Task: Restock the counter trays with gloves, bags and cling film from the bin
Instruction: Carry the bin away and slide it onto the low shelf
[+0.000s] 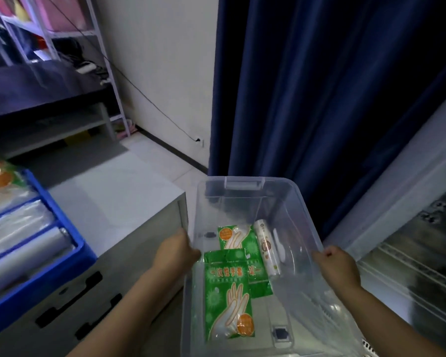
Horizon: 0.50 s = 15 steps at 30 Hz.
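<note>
Bin (301, 202): clear, carried beside the tabletop (113, 197); could knock its corner.
Blue tray (70, 228): on the tabletop, left, looks nearly full of rolls; additions may overflow.
Left hand (177, 249), right hand (337, 266): fingers curled on opposite rims; slick plastic may slip.
Glove packets (228, 297): loose inside the bin; tilt slides them.
Roll (267, 249): beside them, may roll.

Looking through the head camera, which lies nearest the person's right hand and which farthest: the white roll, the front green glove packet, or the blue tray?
From the right hand, which grips the clear bin at its rim:
1. White roll, inside the bin, just left of the hand.
2. Front green glove packet, in the bin's left half.
3. Blue tray, on the counter, far left.
</note>
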Available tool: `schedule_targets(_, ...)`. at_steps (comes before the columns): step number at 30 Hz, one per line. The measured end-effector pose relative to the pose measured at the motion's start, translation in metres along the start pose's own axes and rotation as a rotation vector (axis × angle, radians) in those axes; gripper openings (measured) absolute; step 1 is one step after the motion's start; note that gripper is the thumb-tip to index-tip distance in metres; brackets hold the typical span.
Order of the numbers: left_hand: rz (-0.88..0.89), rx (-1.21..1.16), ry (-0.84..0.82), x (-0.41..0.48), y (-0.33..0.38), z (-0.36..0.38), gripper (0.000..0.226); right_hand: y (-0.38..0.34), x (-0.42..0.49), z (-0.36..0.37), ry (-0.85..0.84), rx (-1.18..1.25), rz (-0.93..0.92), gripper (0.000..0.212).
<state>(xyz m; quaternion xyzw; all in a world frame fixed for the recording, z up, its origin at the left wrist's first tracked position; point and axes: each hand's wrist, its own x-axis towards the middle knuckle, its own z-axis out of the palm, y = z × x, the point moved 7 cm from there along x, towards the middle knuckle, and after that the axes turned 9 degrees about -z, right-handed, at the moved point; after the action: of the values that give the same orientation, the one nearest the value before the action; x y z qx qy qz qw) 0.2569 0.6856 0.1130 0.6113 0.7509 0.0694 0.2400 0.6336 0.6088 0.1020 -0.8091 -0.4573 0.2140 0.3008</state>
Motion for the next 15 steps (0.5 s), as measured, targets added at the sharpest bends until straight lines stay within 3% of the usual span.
schedule_targets(7, 0.101, 0.001, 0.044, 0.097, 0.049, -0.036, 0.023, -0.039, 0.083, 0.01, 0.059, 0.022, 0.035, 0.029)
schedule_targets(15, 0.039, -0.011, 0.071, 0.212, 0.091, -0.032, 0.025, -0.074, 0.229, 0.042, -0.016, 0.017, -0.023, 0.028)
